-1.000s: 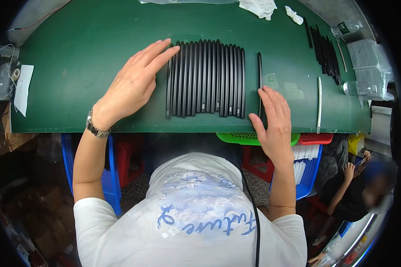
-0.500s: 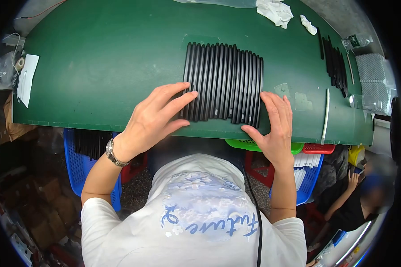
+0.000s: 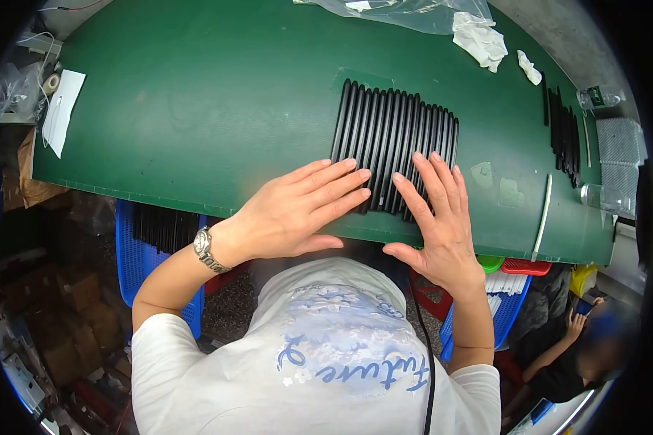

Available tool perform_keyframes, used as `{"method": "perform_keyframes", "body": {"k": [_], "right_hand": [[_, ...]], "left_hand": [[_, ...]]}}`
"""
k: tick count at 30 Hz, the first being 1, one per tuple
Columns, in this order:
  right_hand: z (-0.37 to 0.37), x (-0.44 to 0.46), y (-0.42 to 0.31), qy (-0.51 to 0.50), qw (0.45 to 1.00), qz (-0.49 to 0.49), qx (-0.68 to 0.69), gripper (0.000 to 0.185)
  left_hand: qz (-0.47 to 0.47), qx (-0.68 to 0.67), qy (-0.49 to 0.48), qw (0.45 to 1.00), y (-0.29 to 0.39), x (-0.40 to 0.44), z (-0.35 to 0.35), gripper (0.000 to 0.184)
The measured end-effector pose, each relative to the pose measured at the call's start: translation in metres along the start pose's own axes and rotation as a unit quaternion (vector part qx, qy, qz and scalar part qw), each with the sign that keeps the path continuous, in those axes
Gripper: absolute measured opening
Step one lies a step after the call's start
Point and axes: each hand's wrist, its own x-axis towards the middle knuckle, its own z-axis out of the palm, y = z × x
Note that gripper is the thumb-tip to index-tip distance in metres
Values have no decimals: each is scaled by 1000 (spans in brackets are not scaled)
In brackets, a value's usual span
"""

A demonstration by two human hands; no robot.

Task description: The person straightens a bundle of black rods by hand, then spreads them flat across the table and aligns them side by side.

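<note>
A row of slim black pen-like sticks [image 3: 394, 130] lies side by side on the green table mat, their tapered tips pointing to the far side. My left hand [image 3: 301, 206] is spread flat, with its fingertips over the lower left of the row. Over the lower right part lies my right hand [image 3: 442, 221], its fingers apart and its thumb out toward the table edge. Both hands hide the near ends of several sticks. Whether the fingers press on the sticks or hover just above them I cannot tell.
More black sticks [image 3: 563, 134] lie at the right, near a white strip [image 3: 542, 217] and clear plastic bottles [image 3: 601, 97]. Crumpled white tissue [image 3: 479, 41] sits at the back. Blue baskets [image 3: 127, 254] stand below the table edge. Another person [image 3: 569, 355] sits at lower right.
My hands have moved from the two sides of the row to over its near part. The view has shifted, so the table appears lower and farther right.
</note>
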Motion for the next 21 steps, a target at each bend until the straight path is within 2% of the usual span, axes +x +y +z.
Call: {"method": "perform_keyframes", "body": {"k": [8, 15, 21], "right_hand": [[-8, 33, 7, -77, 996, -45, -18, 87], [-13, 45, 13, -119, 991, -65, -17, 86], [-8, 79, 42, -69, 992, -66, -81, 76]], "left_hand": [[-8, 24, -43, 999, 3, 1, 4, 82], [-4, 34, -45, 998, 4, 2, 8, 83], [-6, 17, -37, 999, 4, 3, 7, 83]]}}
